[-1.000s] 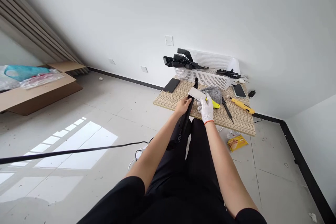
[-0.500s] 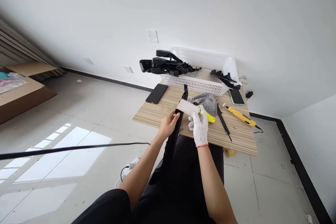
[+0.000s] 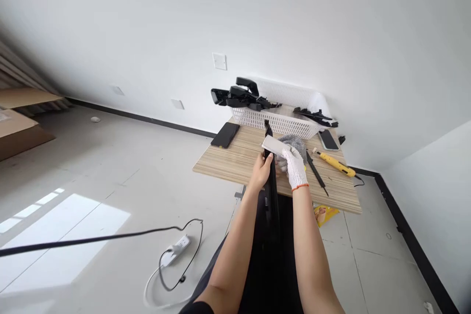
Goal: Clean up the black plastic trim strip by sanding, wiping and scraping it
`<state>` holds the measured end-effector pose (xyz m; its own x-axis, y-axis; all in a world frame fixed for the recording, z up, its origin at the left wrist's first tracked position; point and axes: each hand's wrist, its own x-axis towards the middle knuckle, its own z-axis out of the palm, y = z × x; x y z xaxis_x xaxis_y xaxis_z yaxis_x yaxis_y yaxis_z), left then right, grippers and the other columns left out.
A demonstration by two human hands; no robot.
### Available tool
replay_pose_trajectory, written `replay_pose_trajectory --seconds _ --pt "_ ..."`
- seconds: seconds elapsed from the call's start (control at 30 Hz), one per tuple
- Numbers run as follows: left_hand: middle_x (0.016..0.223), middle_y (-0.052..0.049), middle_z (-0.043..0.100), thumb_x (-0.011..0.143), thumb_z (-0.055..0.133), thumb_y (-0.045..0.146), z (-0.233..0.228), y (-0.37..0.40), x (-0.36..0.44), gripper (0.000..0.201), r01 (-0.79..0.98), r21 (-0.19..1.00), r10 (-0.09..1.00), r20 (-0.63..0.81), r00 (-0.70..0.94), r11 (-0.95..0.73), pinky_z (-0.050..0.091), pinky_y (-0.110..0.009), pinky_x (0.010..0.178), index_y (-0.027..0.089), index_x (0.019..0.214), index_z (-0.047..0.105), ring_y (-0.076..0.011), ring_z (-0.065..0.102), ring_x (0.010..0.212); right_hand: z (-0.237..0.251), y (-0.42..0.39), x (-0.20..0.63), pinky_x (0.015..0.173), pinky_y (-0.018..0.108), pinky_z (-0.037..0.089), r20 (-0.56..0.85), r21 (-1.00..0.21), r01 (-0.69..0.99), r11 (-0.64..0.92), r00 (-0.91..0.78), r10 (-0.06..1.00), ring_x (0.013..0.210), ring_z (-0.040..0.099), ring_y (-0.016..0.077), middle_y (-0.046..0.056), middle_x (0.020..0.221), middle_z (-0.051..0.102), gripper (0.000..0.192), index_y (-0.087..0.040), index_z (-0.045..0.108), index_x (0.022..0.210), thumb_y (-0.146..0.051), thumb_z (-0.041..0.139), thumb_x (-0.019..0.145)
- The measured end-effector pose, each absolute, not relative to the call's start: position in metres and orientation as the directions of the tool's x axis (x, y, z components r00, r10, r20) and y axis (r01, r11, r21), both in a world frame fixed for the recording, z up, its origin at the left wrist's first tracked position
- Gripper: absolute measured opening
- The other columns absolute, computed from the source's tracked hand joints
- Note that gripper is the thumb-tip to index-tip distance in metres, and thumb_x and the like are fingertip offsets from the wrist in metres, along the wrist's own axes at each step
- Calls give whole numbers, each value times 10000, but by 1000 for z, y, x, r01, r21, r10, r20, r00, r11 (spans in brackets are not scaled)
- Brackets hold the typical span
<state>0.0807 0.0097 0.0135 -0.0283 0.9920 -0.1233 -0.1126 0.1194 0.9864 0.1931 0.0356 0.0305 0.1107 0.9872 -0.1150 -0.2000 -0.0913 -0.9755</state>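
My bare left hand [image 3: 262, 171] grips a long black plastic strip [image 3: 273, 191] that runs from my lap up over the wooden table [image 3: 235, 159]. My right hand [image 3: 294, 167], in a white knitted glove, holds a flat white block [image 3: 274, 145] against the strip's upper part. A grey glove [image 3: 296, 142] lies on the table just behind my hands.
At the table's back stands a white plastic basket [image 3: 283, 125] with black plastic parts [image 3: 239, 95] piled on its rim. A dark phone [image 3: 225, 134], another phone [image 3: 327, 140], a yellow tool [image 3: 336, 164] and a black tool [image 3: 315, 171] lie on the table. A power strip with cable [image 3: 176, 246] sits on the floor.
My view has swung, so the table sits nearer the centre. The black strip now stands more upright between my arms, and both hands have kept their hold.
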Motion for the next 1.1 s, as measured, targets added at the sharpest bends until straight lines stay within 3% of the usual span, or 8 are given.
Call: replay_pose_trajectory --seconds 0.17,0.33,0.47,0.57,0.77,0.87,1.0,1.1 --pt "773 -64 696 950 412 555 17 25 85 413 -7 999 999 -50 -1 50 556 -364 706 178 1072 527 -227 707 713 46 59 211 387 161 354 -57 -996 -78 -44 169 984 487 529 74 15 783 680 662 -215 527 1366 -459 655 764" --pt "1202 -154 696 938 445 556 18 16 74 466 185 978 994 -83 -72 95 440 -456 991 194 1197 580 -340 610 1205 38 62 211 391 178 387 -88 -996 16 -90 115 990 456 495 64 -2 753 662 690 -237 539 1402 -483 670 770" --pt "1108 -142 726 948 387 595 21 -1 77 511 305 938 986 -147 -76 164 446 -440 889 219 1227 591 -370 652 1088 24 46 210 431 192 440 -51 -997 51 -62 195 979 522 526 70 8 886 677 681 -280 499 1438 -544 591 818" --pt "989 -104 740 971 323 592 22 -8 80 504 431 893 991 -123 -50 133 435 -360 764 238 1206 593 -320 684 923 19 37 212 446 199 454 -14 -994 98 -39 243 970 548 527 68 32 1016 683 628 -290 549 1395 -549 579 824" --pt "610 1 560 962 365 599 20 -9 74 464 523 850 997 -80 10 63 307 -266 564 226 948 640 -188 551 588 14 33 219 407 174 403 -83 -995 -79 -65 252 964 492 490 50 -12 838 631 644 -254 539 1388 -515 645 809" --pt "614 20 540 955 403 591 19 -9 72 440 517 856 997 -58 53 22 314 -256 562 241 1075 641 -171 532 582 13 31 221 396 167 391 -70 -995 -93 -41 323 944 471 479 42 -22 804 617 623 -241 544 1374 -501 642 816" --pt "656 -22 600 957 404 582 20 -10 72 470 583 812 996 -76 39 39 332 -274 578 198 980 674 -198 572 628 14 26 220 388 163 379 -111 -992 -80 -96 210 971 470 478 35 -17 848 633 594 -246 577 1333 -490 664 799" --pt "852 -56 715 973 400 545 21 -13 73 474 553 832 994 -98 56 51 398 -290 690 220 1240 617 -241 661 812 15 20 218 410 173 404 -103 -991 -120 -64 355 929 487 499 47 -19 807 625 581 -218 566 1324 -498 641 821"
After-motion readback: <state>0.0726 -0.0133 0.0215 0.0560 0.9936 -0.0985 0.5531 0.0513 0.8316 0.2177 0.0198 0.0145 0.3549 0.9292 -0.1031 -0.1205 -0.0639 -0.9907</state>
